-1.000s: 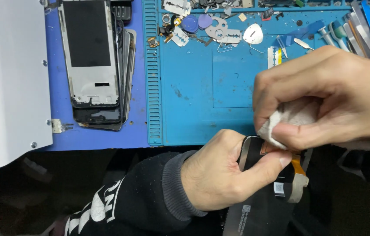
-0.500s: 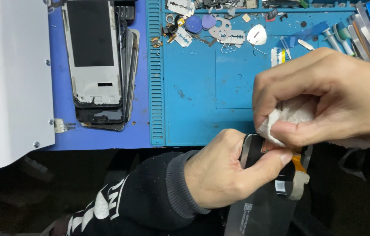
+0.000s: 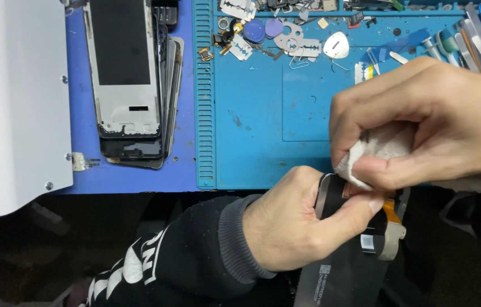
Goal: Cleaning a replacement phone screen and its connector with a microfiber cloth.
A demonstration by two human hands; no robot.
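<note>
The screen panel [image 3: 345, 267] sat low in the shot, around 5 o'clock, hanging off the near edge of the blue mat [image 3: 303, 142] over the dark space below. It was black, with a small white label [image 3: 367, 243] at its right side and another white label strip [image 3: 324, 277] lower down, print too small to make out anyway. An orange flex [image 3: 389, 211] ran along its right edge at about 3 o'clock from the left thumb.

The left hand [image 3: 297, 227], coming out of a black sleeve [image 3: 178, 267] with white lettering, had its fingers closed around the panel's top end, thumb pressed across the front. The right hand [image 3: 422, 125] was up at 2 o'clock from it, fingers curled tight and pinching a white cloth wad [image 3: 380, 150], whose lower corner was touching the panel's top edge right beside the left thumb.

At 12 o'clock the far edge of the mat was crowded: razor blades [image 3: 303, 46], a white pick [image 3: 336, 45], blue round picks [image 3: 263, 28], and a row of tools [image 3: 468, 40] at 1 o'clock. The mat's middle was bare blue, so plenty of room there. At 10 o'clock a stack of phone frames [image 3: 132, 85] lay on a darker blue mat [image 3: 81, 165], just beside the ribbed left edge of the main mat. A white machine housing [image 3: 13, 102] filled the 9 o'clock side, its edge well apart from both hands.
</note>
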